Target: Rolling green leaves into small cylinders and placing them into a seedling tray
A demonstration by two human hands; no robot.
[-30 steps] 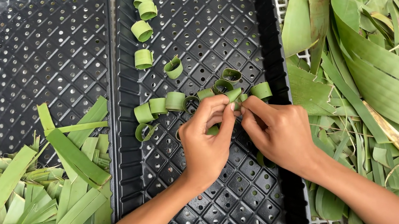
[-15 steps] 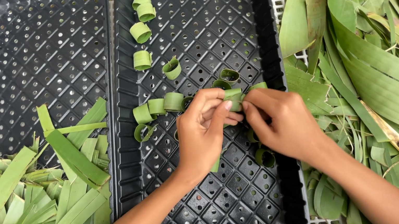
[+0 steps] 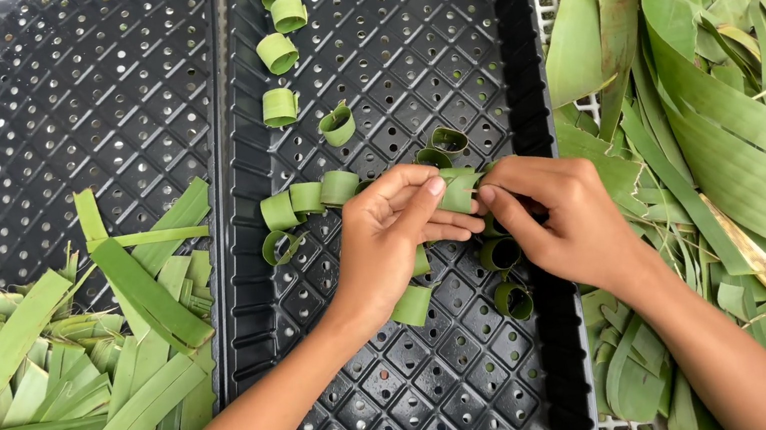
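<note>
Since the earlier frame both hands have drawn slightly apart. The left hand and right hand pinch a green leaf strip between fingertips, its tail hanging below the left fingers. Finished leaf rings lie left of the fingers on the black perforated tray.

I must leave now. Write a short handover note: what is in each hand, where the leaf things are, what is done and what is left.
Left hand and right hand: both pinch one leaf strip, curling it over the right black tray.
Done: about a dozen leaf rings lie in that tray.
Left: cut strips piled on the left tray; whole leaves lie to the right.
</note>
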